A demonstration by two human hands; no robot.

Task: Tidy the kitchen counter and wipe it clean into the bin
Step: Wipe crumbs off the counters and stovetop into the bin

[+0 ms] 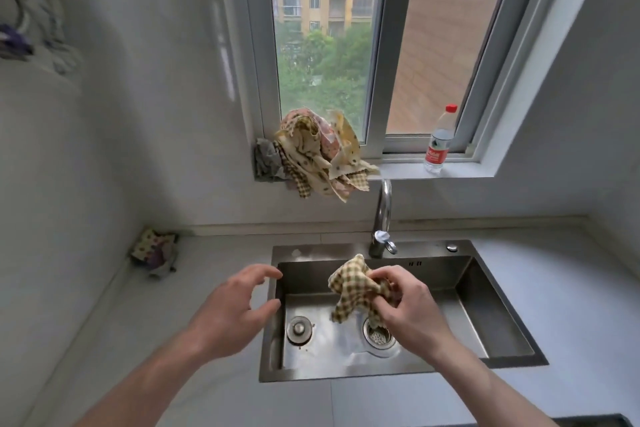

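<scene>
While right hand [412, 305] grips 1 checked cloth [349, 291], left hand [235, 308] empty.

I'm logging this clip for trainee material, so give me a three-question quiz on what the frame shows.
1. True or false: the right hand holds the checked cloth over the sink.
2. Where does the plastic bottle with the red cap stand?
A. in the sink
B. on the window sill
C. on the counter beside the tap
3. Fill in: the left hand is ____, holding nothing, at the sink's left rim.

Key
1. True; its grip is closed on the cloth, above the strainer.
2. B, at the right end of the sill; the heap of cloths sits at the left end.
3. open
</scene>
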